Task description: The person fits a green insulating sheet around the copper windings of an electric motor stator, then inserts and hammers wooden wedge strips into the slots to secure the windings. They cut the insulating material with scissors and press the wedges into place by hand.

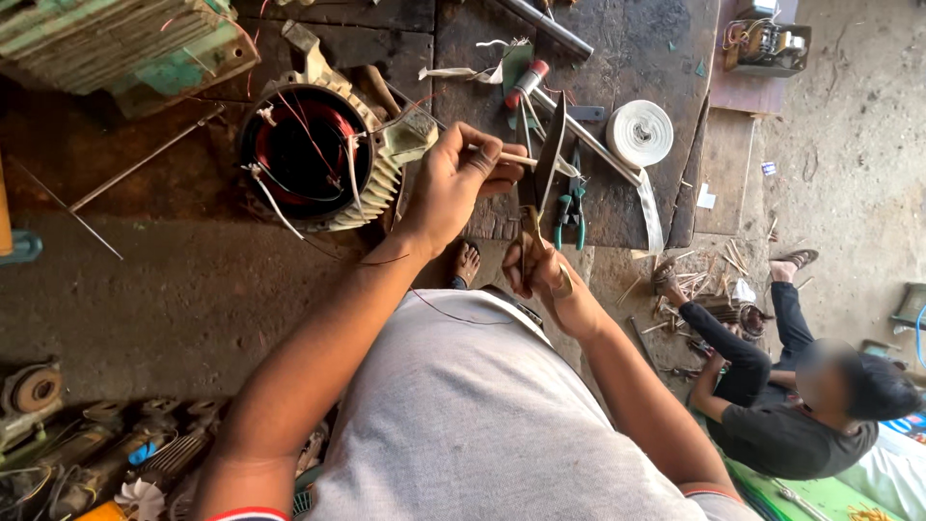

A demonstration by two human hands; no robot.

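Observation:
My left hand (pixel 453 178) pinches a thin pale stick (pixel 516 159) and holds it out over the dark workbench (pixel 627 39). My right hand (pixel 542 275) grips the wooden handle of a long knife (pixel 548 154), whose dark blade points up and crosses the stick's tip. An electric motor stator (pixel 313 154) with red copper windings and loose white leads lies on the bench just left of my left hand.
On the bench lie green-handled pliers (pixel 571 207), a roll of white tape (pixel 640 132), a red-capped tool (pixel 526 82) and metal rods. A green motor housing (pixel 125 43) sits top left. Another person in black (pixel 772 405) sits on the floor at right among scraps. Motor parts (pixel 116 453) crowd bottom left.

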